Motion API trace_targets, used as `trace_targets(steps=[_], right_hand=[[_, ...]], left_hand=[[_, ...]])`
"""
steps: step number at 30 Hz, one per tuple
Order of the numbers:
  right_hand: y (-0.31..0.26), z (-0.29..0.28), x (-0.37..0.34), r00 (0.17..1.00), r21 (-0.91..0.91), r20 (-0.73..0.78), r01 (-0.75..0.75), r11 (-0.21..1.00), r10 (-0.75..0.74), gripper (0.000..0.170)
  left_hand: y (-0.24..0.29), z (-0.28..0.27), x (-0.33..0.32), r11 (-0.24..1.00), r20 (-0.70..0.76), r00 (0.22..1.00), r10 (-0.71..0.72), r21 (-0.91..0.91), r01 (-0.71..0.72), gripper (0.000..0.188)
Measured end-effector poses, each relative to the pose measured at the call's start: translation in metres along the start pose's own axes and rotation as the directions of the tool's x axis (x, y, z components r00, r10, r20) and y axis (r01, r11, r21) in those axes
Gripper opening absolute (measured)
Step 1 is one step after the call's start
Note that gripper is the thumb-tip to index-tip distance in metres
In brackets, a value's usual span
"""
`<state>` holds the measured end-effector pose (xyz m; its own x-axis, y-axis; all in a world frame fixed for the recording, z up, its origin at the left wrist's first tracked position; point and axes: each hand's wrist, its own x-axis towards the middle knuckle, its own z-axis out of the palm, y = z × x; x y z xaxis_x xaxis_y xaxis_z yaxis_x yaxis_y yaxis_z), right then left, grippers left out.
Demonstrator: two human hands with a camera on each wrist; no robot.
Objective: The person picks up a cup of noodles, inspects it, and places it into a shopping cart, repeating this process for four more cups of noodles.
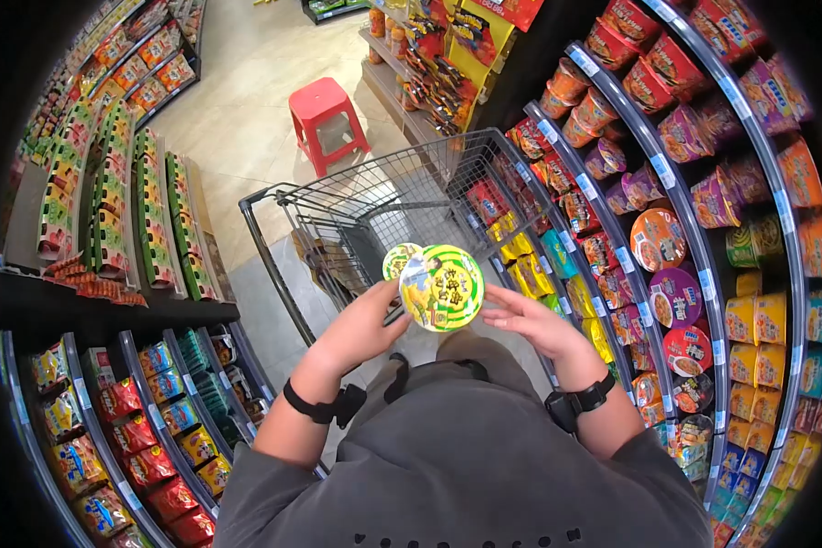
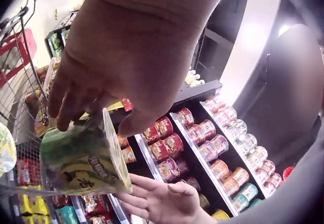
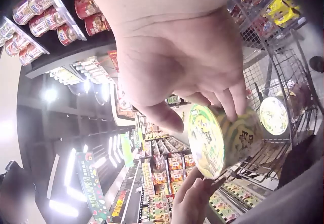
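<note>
A green-and-yellow instant noodle cup [image 1: 444,288] is held up in front of the body, its round printed lid facing up. My left hand [image 1: 361,324] grips it from the left side; in the left wrist view, the fingers lie along the cup's wall [image 2: 76,158] and the thumb is near the lid. On the other side is my right hand [image 1: 539,324], its fingers extended at the cup's edge. The right wrist view shows those fingertips against the patterned wall. A second, similar noodle cup [image 3: 274,115] appears beyond the held one, partly hidden by it in the head view.
A wire shopping cart [image 1: 393,187] stands directly ahead. Shelves of noodle cups and packets [image 1: 676,247] line the right side. Packaged goods fill the left shelves [image 1: 119,402]. Beyond the cart, a red plastic stool [image 1: 324,114] stands on the floor.
</note>
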<state>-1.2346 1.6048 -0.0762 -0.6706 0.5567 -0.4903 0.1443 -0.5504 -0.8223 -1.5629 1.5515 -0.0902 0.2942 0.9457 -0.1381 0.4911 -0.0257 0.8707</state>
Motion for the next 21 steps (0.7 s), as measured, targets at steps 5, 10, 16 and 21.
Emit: trace_targets(steps=[5, 10, 16, 21], right_hand=[[-0.014, -0.043, 0.048, 0.996, 0.101, -0.074, 0.055, 0.993, -0.047, 0.073], [-0.031, -0.098, 0.117, 0.994, 0.239, -0.105, 0.042, 0.970, -0.017, 0.069], [-0.004, -0.170, 0.209, 0.966, 0.176, -0.177, -0.157, 0.972, 0.189, 0.067], [0.066, -0.228, 0.277, 0.878, 0.363, -0.178, -0.362, 0.859, 0.445, 0.049]], left_hand=[[-0.012, -0.002, 0.061, 0.989, -0.071, 0.994, -0.083, -0.126, 0.074, 0.056], [-0.044, 0.005, 0.140, 0.897, -0.153, 0.946, -0.286, -0.390, 0.208, 0.060], [-0.141, 0.046, 0.240, 0.874, -0.122, 0.877, -0.464, -0.221, 0.432, 0.061], [-0.201, 0.089, 0.308, 0.769, -0.003, 0.778, -0.628, -0.157, 0.620, 0.049]])
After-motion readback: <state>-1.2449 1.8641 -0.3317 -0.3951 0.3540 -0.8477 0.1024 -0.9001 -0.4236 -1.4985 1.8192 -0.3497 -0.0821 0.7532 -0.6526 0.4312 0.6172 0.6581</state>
